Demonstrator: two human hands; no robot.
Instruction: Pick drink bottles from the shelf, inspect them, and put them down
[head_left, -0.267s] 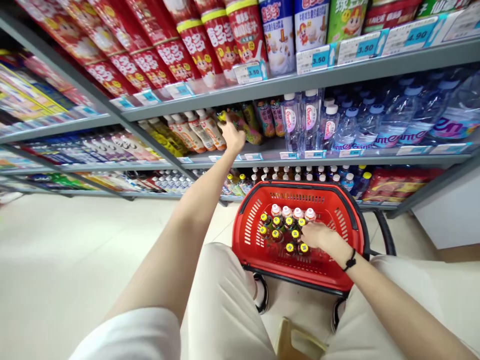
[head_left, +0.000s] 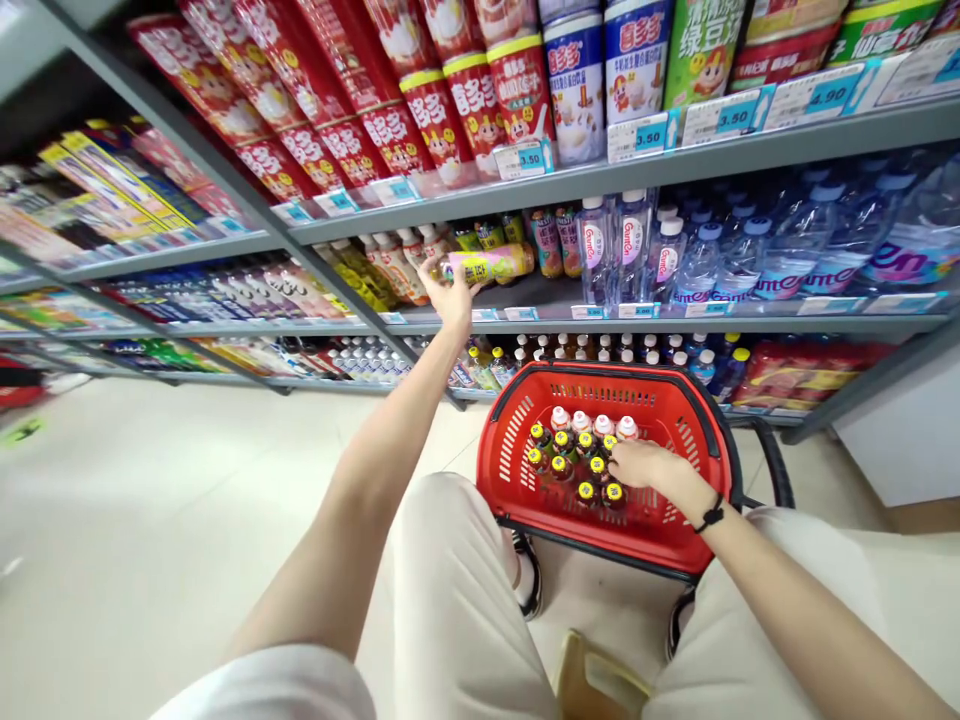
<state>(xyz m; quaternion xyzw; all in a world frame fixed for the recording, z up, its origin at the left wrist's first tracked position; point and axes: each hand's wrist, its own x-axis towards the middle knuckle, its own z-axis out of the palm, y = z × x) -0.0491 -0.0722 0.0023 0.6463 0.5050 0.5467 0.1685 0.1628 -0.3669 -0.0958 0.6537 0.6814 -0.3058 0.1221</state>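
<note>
Left hand (head_left: 450,290) is raised to the middle shelf (head_left: 675,322), fingers clamped on a yellow-and-pink bottle (head_left: 491,264) lying on its side, level with the upright bottles of that row. Right hand (head_left: 637,466) is inside the red basket (head_left: 510,440) on the floor between the person's knees, fingers curled down on the capped bottles (head_left: 570,450) standing there; whether they grip one cannot be told. Water bottles (head_left: 697,260) stand further right on the shelf.

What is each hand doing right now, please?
Left hand: closed on a yellow-and-pink plastic bottle lying sideways.
Right hand: resting on yellow-capped bottles, grip unclear.
</note>
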